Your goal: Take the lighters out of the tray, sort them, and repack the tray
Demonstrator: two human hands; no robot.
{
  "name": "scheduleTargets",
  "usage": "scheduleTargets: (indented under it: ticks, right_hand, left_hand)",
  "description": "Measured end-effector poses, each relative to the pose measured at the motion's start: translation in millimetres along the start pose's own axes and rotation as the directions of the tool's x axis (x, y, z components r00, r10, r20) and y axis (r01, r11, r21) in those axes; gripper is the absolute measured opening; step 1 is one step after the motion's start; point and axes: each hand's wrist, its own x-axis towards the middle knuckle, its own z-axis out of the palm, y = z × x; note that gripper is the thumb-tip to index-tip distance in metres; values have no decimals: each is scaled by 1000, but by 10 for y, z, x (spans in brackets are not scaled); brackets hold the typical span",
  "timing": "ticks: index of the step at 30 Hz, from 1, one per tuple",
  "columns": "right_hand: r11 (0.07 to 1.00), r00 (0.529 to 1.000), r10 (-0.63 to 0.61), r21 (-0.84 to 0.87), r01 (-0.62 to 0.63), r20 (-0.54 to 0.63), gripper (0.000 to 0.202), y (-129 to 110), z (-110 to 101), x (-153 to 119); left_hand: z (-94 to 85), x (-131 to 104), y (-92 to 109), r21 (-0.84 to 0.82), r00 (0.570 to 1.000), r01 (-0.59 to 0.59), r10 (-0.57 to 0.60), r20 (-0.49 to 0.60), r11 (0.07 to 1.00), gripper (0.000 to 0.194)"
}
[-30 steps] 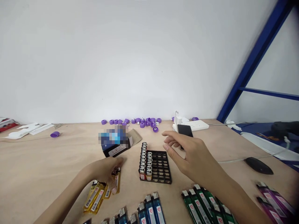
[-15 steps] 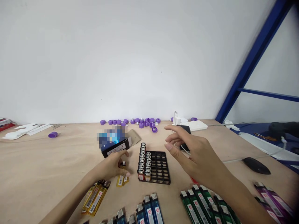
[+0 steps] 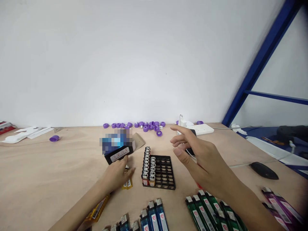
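My left hand [image 3: 115, 175] is low over a pair of yellow lighters [image 3: 127, 183], its thumb and index finger apart. The hand hides their upper ends, and its other fingers do not show. My right hand [image 3: 203, 160] hovers on the right with fingers curved and apart, holding nothing. Between the hands is a black grid tray [image 3: 166, 171]. Two columns of lighters stand upright at its left side, metal tops up: red ones [image 3: 145, 180] outermost, yellow ones [image 3: 152, 182] beside them. More yellow lighters [image 3: 98, 210] lie partly under my left forearm.
Blue lighters [image 3: 154, 218], green lighters [image 3: 204, 211] and purple lighters [image 3: 281, 207] lie along the near side. A dark blue box [image 3: 120, 153] stands behind my left hand. Purple caps [image 3: 145, 129] line the wall. A power strip [image 3: 202, 129], phone [image 3: 191, 151] and mouse [image 3: 264, 170] are at right.
My left hand has moved slightly right over the yellow lighters, covering more of them, and they have shifted a little. My left forearm covers more of the other yellow lighters. My right hand has barely moved.
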Motion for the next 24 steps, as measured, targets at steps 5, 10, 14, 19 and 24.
scheduleTargets:
  ticks: [5, 10, 14, 19, 24]
  right_hand:
    - [1000, 1000, 1, -15, -2, -7, 49, -4, -3, 2]
    - [1000, 1000, 0, -17, 0, -13, 49, 3, 0, 8]
    - [1000, 1000, 22, -13, -22, -5, 49, 8, 1, 6]
    - [999, 999, 32, -11, -32, 17, 49, 6, 5, 7]
    - [998, 998, 56, 20, -56, 31, 45, 31, 15, 34]
  left_hand:
    - [58, -4, 44, 59, 1000, 21, -22, 7, 998, 46]
    - [66, 9, 37, 74, 1000, 7, -8, 8, 997, 42]
    - [42, -12, 60, 84, 1000, 4, -5, 4, 996, 44]
    - [50, -50, 125, 112, 1000, 6, -6, -1, 994, 53]
    - [-82, -70, 136, 82, 1000, -7, 9, -20, 997, 60]
